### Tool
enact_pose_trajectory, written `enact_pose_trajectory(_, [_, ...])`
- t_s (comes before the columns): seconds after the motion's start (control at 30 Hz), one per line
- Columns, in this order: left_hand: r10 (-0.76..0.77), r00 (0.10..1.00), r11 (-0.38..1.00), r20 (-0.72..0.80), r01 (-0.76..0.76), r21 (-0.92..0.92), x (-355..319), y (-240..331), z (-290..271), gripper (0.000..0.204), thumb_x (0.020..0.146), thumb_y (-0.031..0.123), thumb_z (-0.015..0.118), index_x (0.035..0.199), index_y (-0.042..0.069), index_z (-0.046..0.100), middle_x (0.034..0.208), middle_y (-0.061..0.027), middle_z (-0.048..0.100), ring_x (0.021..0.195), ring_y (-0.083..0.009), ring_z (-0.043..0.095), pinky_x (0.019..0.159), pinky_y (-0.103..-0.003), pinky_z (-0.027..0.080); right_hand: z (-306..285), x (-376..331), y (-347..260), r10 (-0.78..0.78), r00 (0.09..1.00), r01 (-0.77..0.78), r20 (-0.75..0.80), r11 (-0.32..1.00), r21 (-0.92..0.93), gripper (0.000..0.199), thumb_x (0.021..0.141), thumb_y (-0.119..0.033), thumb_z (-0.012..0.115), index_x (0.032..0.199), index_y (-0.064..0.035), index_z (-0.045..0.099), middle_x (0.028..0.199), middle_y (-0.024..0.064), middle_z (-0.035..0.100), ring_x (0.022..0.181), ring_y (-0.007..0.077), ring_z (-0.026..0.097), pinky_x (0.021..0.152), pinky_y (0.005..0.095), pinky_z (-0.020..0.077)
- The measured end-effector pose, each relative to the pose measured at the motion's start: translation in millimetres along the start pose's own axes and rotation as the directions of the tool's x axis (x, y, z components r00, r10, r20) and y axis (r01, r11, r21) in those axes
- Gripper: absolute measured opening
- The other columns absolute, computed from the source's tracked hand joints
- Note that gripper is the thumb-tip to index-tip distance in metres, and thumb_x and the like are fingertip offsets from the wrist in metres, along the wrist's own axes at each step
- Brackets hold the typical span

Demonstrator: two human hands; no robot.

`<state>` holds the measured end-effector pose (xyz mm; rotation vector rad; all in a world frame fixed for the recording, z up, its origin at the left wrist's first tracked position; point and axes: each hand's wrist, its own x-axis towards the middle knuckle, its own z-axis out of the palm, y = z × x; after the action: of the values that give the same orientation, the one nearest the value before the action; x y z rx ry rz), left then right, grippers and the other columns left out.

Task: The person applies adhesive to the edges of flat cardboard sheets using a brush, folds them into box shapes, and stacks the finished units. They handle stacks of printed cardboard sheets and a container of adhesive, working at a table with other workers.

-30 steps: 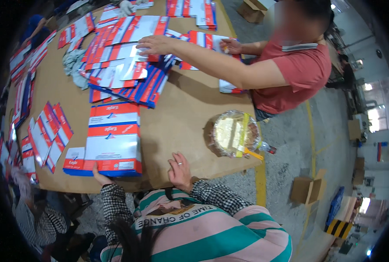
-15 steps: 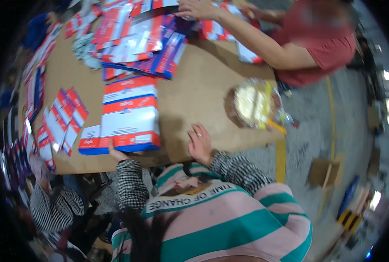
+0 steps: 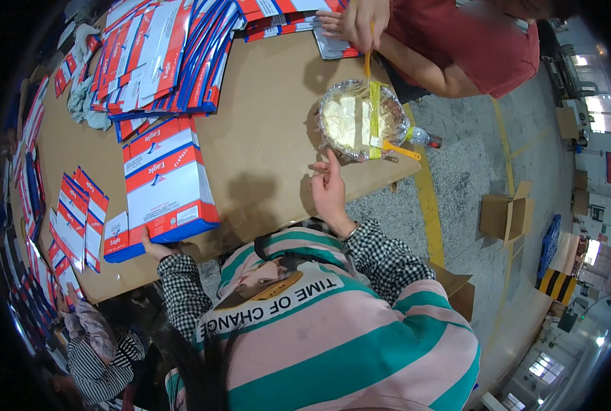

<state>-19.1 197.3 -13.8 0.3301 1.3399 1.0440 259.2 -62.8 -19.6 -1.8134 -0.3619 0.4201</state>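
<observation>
At the table's near edge, my left hand (image 3: 158, 245) grips the front corner of a stack of flat red, white and blue cartons (image 3: 165, 185), thumb on top and the other fingers partly hidden. My right hand (image 3: 329, 194) is open and empty, its index finger stretched toward a bowl (image 3: 324, 103) lined with clear plastic. Pale white paste (image 3: 343, 122) fills the bowl, and yellow tape (image 3: 374, 103) crosses its top. On the bowl's near right rim lies a brush with an orange handle (image 3: 402, 150), just beyond my fingertips.
Across the table, a co-worker in red holds an orange stick (image 3: 368, 63) above the bowl. Large piles of flat cartons (image 3: 148, 61) cover the far left, with a grey-green cloth (image 3: 82, 103) beside them. Smaller cartons (image 3: 79, 216) lie left. A bottle (image 3: 425, 137) stands by the bowl.
My right hand has moved from the tabletop toward the bowl. The co-worker's hand has come over to the bowl with an orange stick. My left hand stays at the stack; the view has shifted.
</observation>
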Motion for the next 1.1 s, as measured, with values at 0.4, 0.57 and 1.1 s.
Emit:
enact_pose_trajectory(0.4, [0.022, 0.999, 0.999, 0.025, -0.023, 0.034, 3, -2, -6, 0.061, 0.075, 0.045, 0.060, 0.120, 0.005, 0.051, 0.115, -0.0130, 0.058, 0.100, -0.0287, 0.058, 0.080, -0.043, 0.050, 5, -7, 8, 0.024, 0.999, -0.021, -0.022, 0.996, 0.089, 0.049, 0.084, -0.003, 0.049, 0.132, 0.0015, 0.037, 0.089, 0.0099, 0.061, 0.066, 0.0127, 0.056, 0.064, 0.0261, 0.0478])
enact_pose_trajectory(0.57, [0.000, 1.000, 0.999, 0.028, -0.001, 0.032, 3, -1, -6, 0.061, 0.075, 0.045, 0.060, 0.121, 0.006, 0.051, 0.114, -0.0119, 0.059, 0.097, -0.0275, 0.059, 0.077, -0.041, 0.051, 10, 0, 2, 0.042, 0.999, -0.041, -0.031, 0.998, 0.057, 0.048, 0.085, -0.004, 0.050, 0.131, 0.0019, 0.038, 0.085, 0.0089, 0.061, 0.065, 0.0129, 0.057, 0.063, 0.0265, 0.0480])
enact_pose_trajectory(1.1, [-0.064, 0.998, 0.996, 0.013, 0.063, 0.068, 3, 2, -11, 0.059, 0.075, 0.046, 0.059, 0.119, 0.006, 0.053, 0.114, -0.0115, 0.060, 0.098, -0.0277, 0.059, 0.080, -0.042, 0.051, -28, -19, -13, 0.272, 0.931, -0.308, -0.243, 0.943, -0.125, 0.066, 0.076, -0.027, 0.075, 0.119, 0.0070, 0.038, 0.087, 0.0092, 0.054, 0.073, 0.0145, 0.053, 0.065, 0.0264, 0.0472])
